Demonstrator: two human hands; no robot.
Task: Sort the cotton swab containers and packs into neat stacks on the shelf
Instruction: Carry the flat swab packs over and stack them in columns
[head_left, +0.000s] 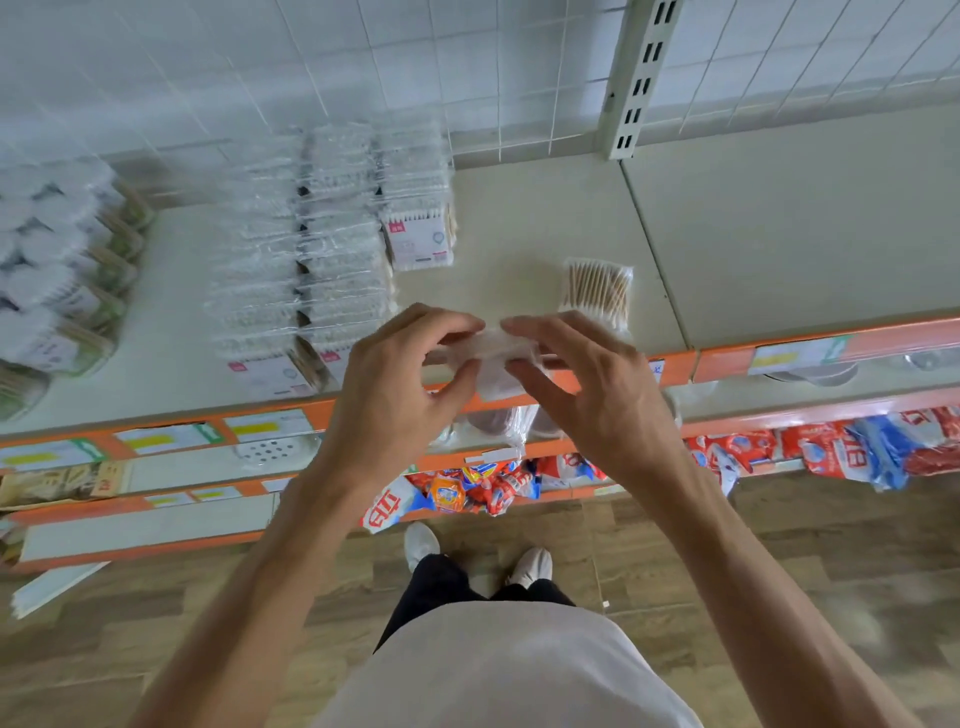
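Both hands hold a small clear plastic pack of cotton swabs (493, 358) over the near edge of the pale cream shelf (519, 234). The left hand (400, 384) pinches its left end between curled fingers and thumb, and the right hand (587, 384) pinches its right end likewise. Just beyond the right hand a clear pack of wooden-stick swabs (597, 291) lies on the shelf. To the left stand rows of stacked clear swab packs (322, 249), and farther left round clear swab containers (57, 291) sit in a row.
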